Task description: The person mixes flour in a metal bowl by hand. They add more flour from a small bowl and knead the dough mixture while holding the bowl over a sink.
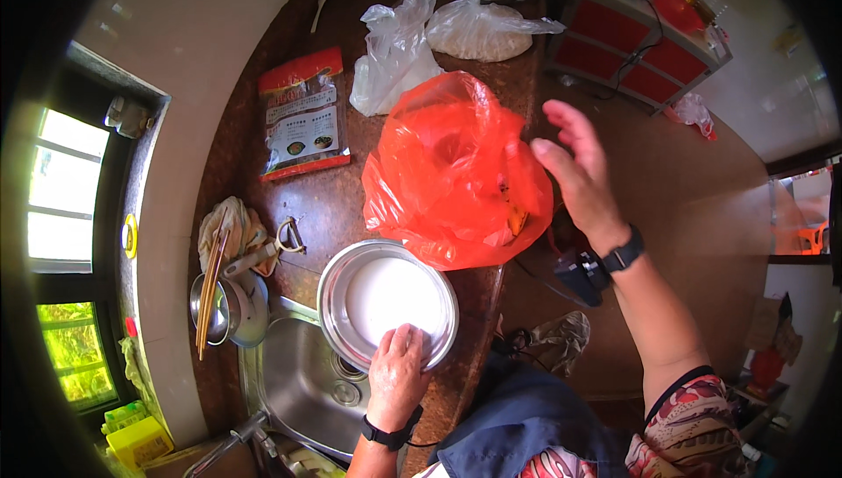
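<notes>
A round metal basin [332, 287] with white contents stands at the counter edge, partly over the sink. My left hand [398, 366] lies on its near rim, fingers reaching inside; whether they grip the rim is hard to tell. Beyond the basin sits a large red plastic bag [454, 182], knotted or bunched at the top, its contents mostly hidden. My right hand [575, 162] is raised just right of this bag, thumb and fingers apart, holding nothing. A printed food packet [304, 116] lies on the counter left of the bag.
Clear plastic bags [483, 31] with pale contents stand at the far end. Left are a peeler [260, 257], wooden chopsticks [210, 287], a metal bowl [220, 313] and a cloth [233, 218]. The steel sink [296, 373] and faucet [240, 435] are near left; a red-fronted cabinet [602, 24] stands far right.
</notes>
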The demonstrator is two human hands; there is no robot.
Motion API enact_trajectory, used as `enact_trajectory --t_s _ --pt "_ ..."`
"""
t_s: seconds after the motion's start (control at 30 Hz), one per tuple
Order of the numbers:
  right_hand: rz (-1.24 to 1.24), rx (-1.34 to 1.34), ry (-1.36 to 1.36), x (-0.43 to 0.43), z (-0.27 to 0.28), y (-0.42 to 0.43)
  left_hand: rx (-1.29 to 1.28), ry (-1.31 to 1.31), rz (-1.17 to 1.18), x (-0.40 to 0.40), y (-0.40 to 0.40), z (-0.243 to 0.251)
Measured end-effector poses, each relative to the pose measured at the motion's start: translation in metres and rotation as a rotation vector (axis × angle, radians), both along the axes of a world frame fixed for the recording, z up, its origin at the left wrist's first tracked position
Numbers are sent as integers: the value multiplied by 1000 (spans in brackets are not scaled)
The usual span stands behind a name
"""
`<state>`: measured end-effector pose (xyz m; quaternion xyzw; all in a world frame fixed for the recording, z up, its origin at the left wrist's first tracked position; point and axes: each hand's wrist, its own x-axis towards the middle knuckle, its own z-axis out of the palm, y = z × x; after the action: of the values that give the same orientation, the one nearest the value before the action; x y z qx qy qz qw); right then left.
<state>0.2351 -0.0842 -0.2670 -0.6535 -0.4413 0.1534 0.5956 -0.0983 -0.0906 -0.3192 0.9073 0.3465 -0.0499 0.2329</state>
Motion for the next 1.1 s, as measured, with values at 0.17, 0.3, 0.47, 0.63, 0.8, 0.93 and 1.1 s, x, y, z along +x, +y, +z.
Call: enact_trajectory --t_s 0.17,0.3,0.47,0.63,0.8,0.93,1.1 --pt "242 90 -750 -22 53 6 -19 -9 -6 7 2 1" --pt "433 -184 -838 -48 40 3 -26 -16 -19 5 2 3" --pt "688 -84 -869 -82 35 -24 -51 -97 -57 2 4 3" --pt "741 -120 -787 -100 36 -39 -142 -152 -33 7 6 1" --pt "593 -49 -636 -80 60 -37 -138 -103 -54 7 8 8" --pt "559 0 -672 -59 80 -38 -96 -92 -85 3 7 6" --pt "260 65 -776 -44 82 -44 -81 -89 -99 3 7 7"
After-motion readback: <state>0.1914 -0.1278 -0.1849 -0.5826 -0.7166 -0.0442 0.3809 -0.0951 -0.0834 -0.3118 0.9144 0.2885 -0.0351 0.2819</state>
